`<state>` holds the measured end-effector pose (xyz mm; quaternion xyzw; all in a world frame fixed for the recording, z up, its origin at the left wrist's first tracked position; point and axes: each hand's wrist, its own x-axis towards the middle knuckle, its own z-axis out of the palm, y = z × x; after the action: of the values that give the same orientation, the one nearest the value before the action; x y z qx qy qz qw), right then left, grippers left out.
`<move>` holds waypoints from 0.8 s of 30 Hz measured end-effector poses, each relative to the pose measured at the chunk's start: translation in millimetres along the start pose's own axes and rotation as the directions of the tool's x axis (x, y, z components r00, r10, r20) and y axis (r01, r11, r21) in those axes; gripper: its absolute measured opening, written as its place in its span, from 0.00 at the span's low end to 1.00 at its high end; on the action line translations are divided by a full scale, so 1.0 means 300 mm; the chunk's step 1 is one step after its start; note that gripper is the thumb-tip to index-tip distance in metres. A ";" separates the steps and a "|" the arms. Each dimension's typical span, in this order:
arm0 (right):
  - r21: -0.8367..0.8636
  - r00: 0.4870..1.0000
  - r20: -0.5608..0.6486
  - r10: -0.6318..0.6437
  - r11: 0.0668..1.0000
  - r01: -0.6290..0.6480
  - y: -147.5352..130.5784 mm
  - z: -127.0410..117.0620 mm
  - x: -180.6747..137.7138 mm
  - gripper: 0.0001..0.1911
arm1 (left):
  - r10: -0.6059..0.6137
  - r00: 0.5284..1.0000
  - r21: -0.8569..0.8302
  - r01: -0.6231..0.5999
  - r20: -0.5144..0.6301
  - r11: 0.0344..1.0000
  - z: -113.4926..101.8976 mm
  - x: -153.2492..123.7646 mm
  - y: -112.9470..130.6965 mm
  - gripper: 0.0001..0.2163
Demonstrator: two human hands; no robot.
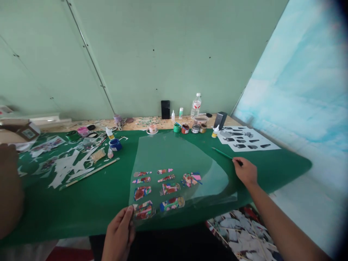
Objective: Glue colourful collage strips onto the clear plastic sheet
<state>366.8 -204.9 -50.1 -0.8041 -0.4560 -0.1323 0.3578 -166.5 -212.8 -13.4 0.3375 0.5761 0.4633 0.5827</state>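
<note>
My left hand (pixel 119 232) pinches the near left corner of a clear plastic sheet (pixel 168 152) between thumb and fingers. Several painted cut-out pieces (pixel 170 188) in red, pink, blue and green sit in rows on its near half. To the right, my right hand (pixel 246 173) grips the dark end of a thin green paintbrush (pixel 223 153). The brush points away to the left, beyond the sheet's right edge; I cannot tell whether its tip touches the green tabletop (pixel 89 206).
Paint jars (pixel 185 128), glue bottles (pixel 215 131), a black phone (pixel 165 110) and a water bottle (pixel 196 105) stand at the back. White paper scraps (pixel 66 166) and a long stick (pixel 89 174) lie left. A printed sheet (pixel 261 143) lies right. Another person's arm (pixel 11 192) is far left.
</note>
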 end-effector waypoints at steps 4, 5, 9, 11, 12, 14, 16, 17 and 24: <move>-0.002 0.999 -0.017 -0.040 0.999 0.040 0.003 0.004 -0.004 0.17 | 0.014 0.999 -0.023 -0.015 -0.040 1.000 0.010 0.038 0.002 0.25; -0.004 0.999 -0.023 -0.048 0.999 0.048 0.004 0.005 -0.004 0.18 | 0.015 0.999 -0.027 -0.016 -0.042 1.000 0.004 0.044 0.005 0.25; -0.013 0.996 -0.048 -0.077 0.997 0.076 0.007 0.012 -0.006 0.17 | 0.005 0.998 -0.016 -0.006 -0.056 1.000 -0.051 0.038 0.024 0.25; -0.018 0.995 -0.054 -0.086 0.996 0.085 0.009 0.016 -0.006 0.17 | -0.006 0.997 0.002 0.006 -0.082 1.000 -0.087 0.025 0.035 0.25; -0.020 0.994 -0.055 -0.089 0.996 0.088 0.011 0.018 -0.007 0.17 | -0.009 0.995 0.010 0.010 -0.097 1.000 -0.102 0.019 0.040 0.25; -0.025 0.994 -0.055 -0.095 0.995 0.094 0.014 0.021 -0.007 0.17 | -0.008 0.993 0.019 0.010 -0.119 1.000 -0.120 0.012 0.048 0.24; -0.030 0.993 -0.057 -0.100 0.995 0.098 0.016 0.022 -0.007 0.17 | 0.008 0.990 0.015 -0.006 -0.143 1.000 -0.115 0.013 0.054 0.24; -0.034 0.993 -0.060 -0.102 0.994 0.100 0.017 0.022 -0.007 0.17 | 0.019 0.989 0.012 -0.017 -0.148 1.000 -0.105 0.018 0.057 0.24; -0.052 0.987 -0.085 -0.139 0.990 0.135 0.016 0.025 -0.006 0.17 | 0.055 0.985 -0.087 -0.070 -0.164 0.994 0.020 0.084 0.082 0.24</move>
<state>368.9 -202.3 -58.5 -0.7723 -0.4906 -0.2025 0.3491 -166.7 -180.2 1.0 0.2893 0.5885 0.5333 0.5343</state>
